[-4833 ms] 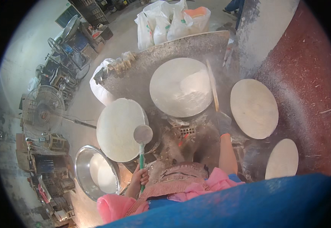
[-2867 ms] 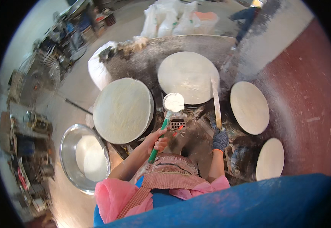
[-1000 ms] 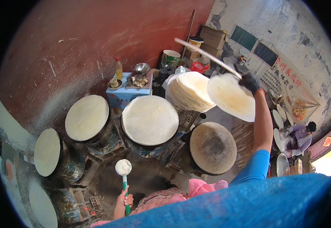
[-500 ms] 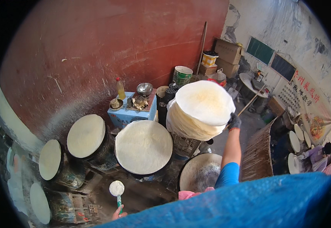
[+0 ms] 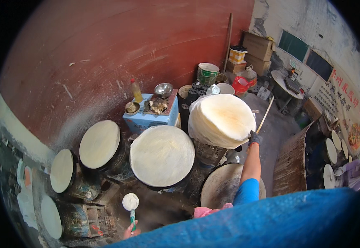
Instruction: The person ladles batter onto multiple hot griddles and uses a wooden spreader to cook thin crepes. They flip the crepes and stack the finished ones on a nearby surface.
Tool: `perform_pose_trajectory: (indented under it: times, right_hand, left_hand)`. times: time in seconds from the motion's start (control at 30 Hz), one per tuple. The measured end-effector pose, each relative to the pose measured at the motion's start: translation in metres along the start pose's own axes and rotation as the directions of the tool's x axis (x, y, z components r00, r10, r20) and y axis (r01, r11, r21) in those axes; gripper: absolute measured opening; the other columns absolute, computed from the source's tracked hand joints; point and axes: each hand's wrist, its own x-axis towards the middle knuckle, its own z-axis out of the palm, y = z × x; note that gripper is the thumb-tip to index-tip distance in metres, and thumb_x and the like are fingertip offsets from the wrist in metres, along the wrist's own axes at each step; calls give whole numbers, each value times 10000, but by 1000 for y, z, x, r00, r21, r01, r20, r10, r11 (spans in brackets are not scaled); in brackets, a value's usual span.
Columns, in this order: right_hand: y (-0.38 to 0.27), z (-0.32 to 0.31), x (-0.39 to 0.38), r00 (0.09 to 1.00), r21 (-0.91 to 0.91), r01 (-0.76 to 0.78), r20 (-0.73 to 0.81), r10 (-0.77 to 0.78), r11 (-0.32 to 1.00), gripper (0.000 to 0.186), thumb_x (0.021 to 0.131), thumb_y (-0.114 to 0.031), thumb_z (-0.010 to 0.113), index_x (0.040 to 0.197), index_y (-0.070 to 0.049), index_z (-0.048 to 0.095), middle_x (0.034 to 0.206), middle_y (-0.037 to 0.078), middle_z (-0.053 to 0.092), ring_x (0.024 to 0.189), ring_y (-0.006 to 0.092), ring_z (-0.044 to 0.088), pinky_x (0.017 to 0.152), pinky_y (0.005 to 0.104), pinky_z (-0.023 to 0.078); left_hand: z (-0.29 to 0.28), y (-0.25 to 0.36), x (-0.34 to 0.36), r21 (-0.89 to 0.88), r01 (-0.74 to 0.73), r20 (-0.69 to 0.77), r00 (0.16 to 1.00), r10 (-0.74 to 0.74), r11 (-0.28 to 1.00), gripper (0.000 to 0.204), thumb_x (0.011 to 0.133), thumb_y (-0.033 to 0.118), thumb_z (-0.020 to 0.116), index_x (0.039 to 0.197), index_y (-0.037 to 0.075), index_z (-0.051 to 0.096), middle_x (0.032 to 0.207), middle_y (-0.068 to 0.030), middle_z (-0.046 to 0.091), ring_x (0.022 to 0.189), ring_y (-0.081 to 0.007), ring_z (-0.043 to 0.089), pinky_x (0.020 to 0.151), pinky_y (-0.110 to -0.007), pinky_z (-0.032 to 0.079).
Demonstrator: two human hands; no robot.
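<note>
In my left hand [image 5: 131, 232], low in the view, is a ladle [image 5: 130, 202] with a green-and-white handle, its bowl full of white batter or flour. My right arm reaches forward, and the dark-gloved right hand [image 5: 255, 138] pinches the right edge of the top pancake [image 5: 229, 116], a large thin round that is pale with a browned middle. This pancake lies on a thick stack of similar rounds [image 5: 198, 130]. Left of the stack, a round griddle [image 5: 162, 156] is covered by a pale layer. Nearer my right arm stands a bare, stained griddle [image 5: 221, 188].
More coated griddles [image 5: 99, 144] on drums line the left side. A blue box [image 5: 147, 120] carries an oil bottle [image 5: 137, 91] and a metal bowl [image 5: 163, 89]. Behind the stack are buckets [image 5: 207, 73] and cartons [image 5: 258, 46]. A rusty panel [image 5: 291, 159] stands right; beyond it another person [image 5: 354, 171] works.
The top pancake has settled lower onto the stack, with my right hand still at its edge. The view has shifted slightly; my left hand keeps the ladle in about the same place.
</note>
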Motion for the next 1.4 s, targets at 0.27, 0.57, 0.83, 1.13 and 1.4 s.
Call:
perform_pose_trajectory:
  times: [0.27,0.57,0.83,1.13,1.4]
  right_hand:
    - [9,-83,-168,792,52,580,198,-577,813,381,720,-358,695,777,16,651,585,91,591,532,168,510,504,368,403]
    - [105,-7,-427,9,452,717,755,-656,530,382,784,-216,694,1083,-5,589,913,86,643,783,174,585,706,316,479]
    - [185,-24,-680,-785,686,582,615,81,436,261,788,-218,669,925,4,648,756,108,658,695,184,601,648,331,468]
    - [248,-282,-989,-989,995,-58,-47,138,-76,326,784,-393,613,893,-86,635,795,154,641,759,338,620,656,442,469]
    - [383,-476,-1106,-858,830,-467,-343,383,-304,289,759,-390,574,768,-112,651,726,139,637,650,330,615,606,436,484]
  left_hand:
    - [-22,-11,-70,90,-168,14,986,167,982,263,973,301,402,1209,252,509,593,28,341,411,-58,307,370,-203,276]
    - [-102,-78,-139,129,-638,128,770,626,759,185,962,306,443,857,154,435,513,66,273,396,-46,275,348,-191,204]
    - [-190,-249,-182,-515,-802,-82,399,913,304,108,915,244,526,969,259,435,554,33,320,402,-36,270,325,-157,201]
    - [-329,-411,-310,106,-911,-350,-409,843,-398,654,856,58,549,1400,250,243,728,-29,464,476,-95,425,351,-174,322]
    - [-567,-398,-405,72,-997,-777,-31,628,40,146,876,104,524,959,100,403,564,3,371,387,-70,332,299,-209,279]
